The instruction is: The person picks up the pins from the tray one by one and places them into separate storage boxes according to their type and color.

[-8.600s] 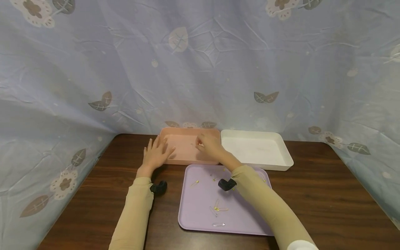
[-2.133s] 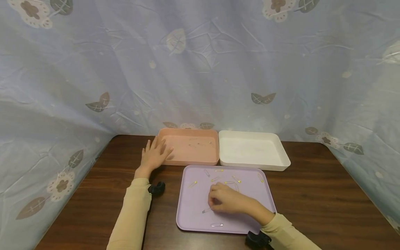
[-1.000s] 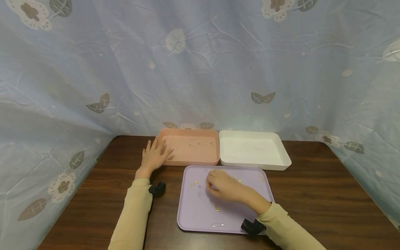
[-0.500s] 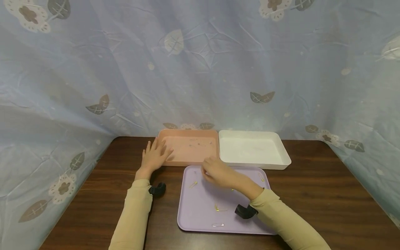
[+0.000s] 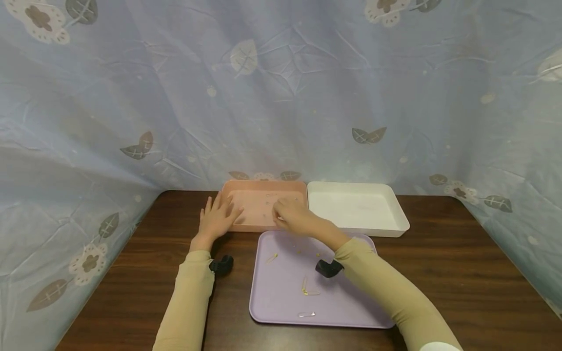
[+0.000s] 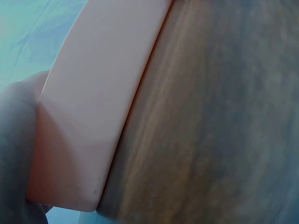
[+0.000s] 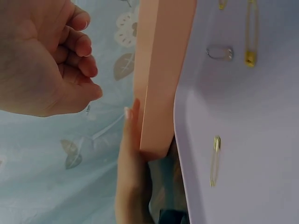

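Note:
My right hand (image 5: pixel 291 216) is over the pink tray (image 5: pixel 246 228), its fingers curled and the thumb against them. It pinches a small silver safety pin (image 5: pixel 264 215); only a bit of metal shows below the thumb in the right wrist view. Several silver safety pins (image 5: pixel 270 195) lie in the pink tray. My left hand (image 5: pixel 215 217) rests on that tray's left end with fingers spread and straight. On the purple tray (image 5: pixel 263 302) lie several gold safety pins (image 7: pixel 215 161) and a silver safety pin (image 5: pixel 306 314) near the front edge. My right forearm hides part of it.
A white tray (image 5: pixel 397 228) stands right of the pink tray, close against it. Both trays sit behind the purple one on a dark wooden table (image 5: pixel 443 253). A patterned cloth (image 5: pixel 281 112) hangs behind the table.
My right hand took a silver safety pin from the purple tray's middle and carried it back and leftward over the pink tray. My left hand stayed at the pink tray's end.

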